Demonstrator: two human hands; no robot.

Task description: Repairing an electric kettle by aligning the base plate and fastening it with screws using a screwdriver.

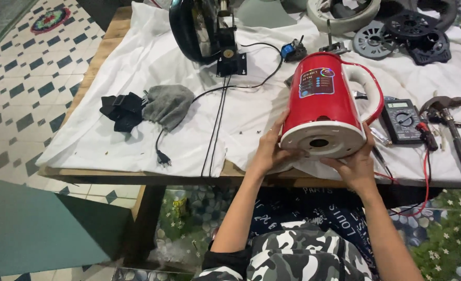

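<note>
Lap: camouflage-patterned clothing at the bottom edge, both forearms reaching up from it.
Left hand [268,151]: fingers wrapped round the lower left side of the red kettle [321,101], closed against its body.
Right hand [356,165]: fingers curled over the lower right rim of the kettle's white base, gripping it.
Kettle position: tipped with its round base and central hole facing the camera, held at the near edge of the desk [92,70], white handle to the right.
Desk cover: a white cloth [147,62] spread over the wooden top.
Right of kettle: a black multimeter [403,119] with red lead, then a hammer [451,122] lying near the edge.
Left of kettle: a black cable with plug [163,156], a grey cloth [168,105] touching a black cloth [122,110].
Far side: a dark fan body on a stand [204,31], and round grey and black fan parts [397,31] at the far right.
</note>
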